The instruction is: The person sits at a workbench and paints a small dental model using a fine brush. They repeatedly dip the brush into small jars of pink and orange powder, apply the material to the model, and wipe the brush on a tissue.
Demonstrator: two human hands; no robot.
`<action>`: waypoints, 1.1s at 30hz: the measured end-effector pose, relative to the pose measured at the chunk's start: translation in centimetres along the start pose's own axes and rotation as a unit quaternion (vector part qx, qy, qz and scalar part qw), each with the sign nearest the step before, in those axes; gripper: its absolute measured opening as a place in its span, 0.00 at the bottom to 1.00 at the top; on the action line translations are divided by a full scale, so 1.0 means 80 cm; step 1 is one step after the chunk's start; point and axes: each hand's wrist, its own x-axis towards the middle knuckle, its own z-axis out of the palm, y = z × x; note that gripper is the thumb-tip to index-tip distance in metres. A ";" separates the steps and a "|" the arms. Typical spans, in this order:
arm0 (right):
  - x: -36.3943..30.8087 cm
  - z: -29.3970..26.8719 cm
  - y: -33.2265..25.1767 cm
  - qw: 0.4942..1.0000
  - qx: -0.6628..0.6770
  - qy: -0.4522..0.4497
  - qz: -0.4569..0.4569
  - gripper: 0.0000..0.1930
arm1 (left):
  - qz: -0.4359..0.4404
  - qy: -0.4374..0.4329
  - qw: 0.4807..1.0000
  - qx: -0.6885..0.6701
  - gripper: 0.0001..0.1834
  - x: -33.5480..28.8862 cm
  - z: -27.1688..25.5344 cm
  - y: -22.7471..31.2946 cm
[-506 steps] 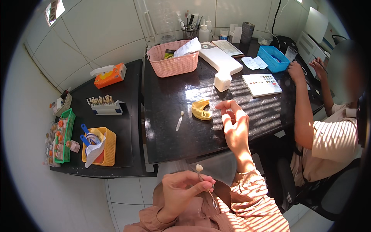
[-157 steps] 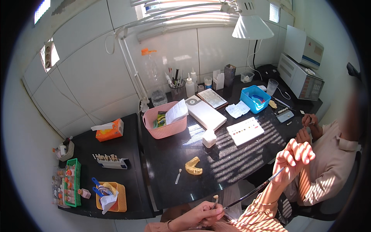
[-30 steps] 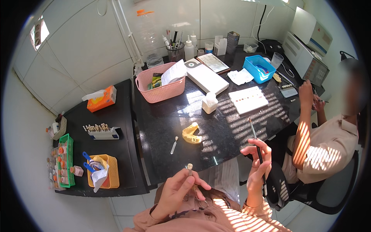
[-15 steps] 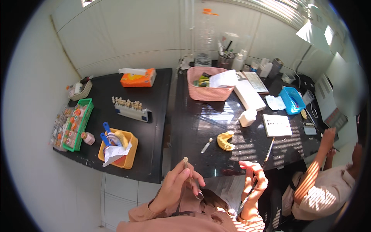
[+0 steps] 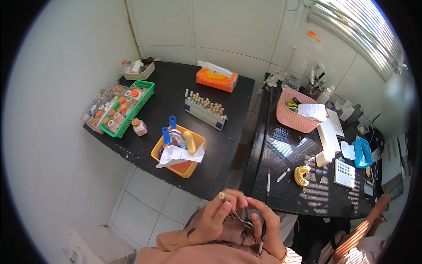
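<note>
Head view: a thin metal tweezer-like tool with a small pale tooth-shaped piece at its tip sits close in front of the person's body, gripped by the left hand, whose fingers are curled tightly around the tool's shaft so that the pale tip pokes up just past the fingertips. The right hand is pressed against the left, fingers bent, and pinches a slim dark brush handle that points down toward the peach-coloured sleeve; both hands are closed, neither slack.

Just beyond the right hand, on the glossy black counter, lies a second thin brush, with a small white-tipped instrument and a yellow dental cast shaped like an arch a little farther off to the right. Farther still stand a white block, a pink plastic basket and a blue tray.

Beyond the left hand, on the matte black table, a yellow bin holding blue-handled tools and paper is nearest. Behind it stand a rack of tooth shade tabs, an orange tissue box and a green crate of small jars.

Another person's arm rests at the far right, well apart from the hands.
</note>
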 end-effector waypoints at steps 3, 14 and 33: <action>0.002 0.013 -0.009 0.997 0.069 -0.036 -0.001 0.16 | 0.063 0.052 0.994 0.074 0.16 -0.007 -0.001 0.008; -0.002 0.058 -0.001 0.995 -0.008 0.002 -0.101 0.11 | 0.133 0.067 0.967 0.207 0.21 -0.018 -0.015 0.038; 0.002 -0.035 0.076 0.974 0.027 0.224 -0.035 0.11 | 0.102 0.367 0.733 0.564 0.23 0.078 -0.382 0.086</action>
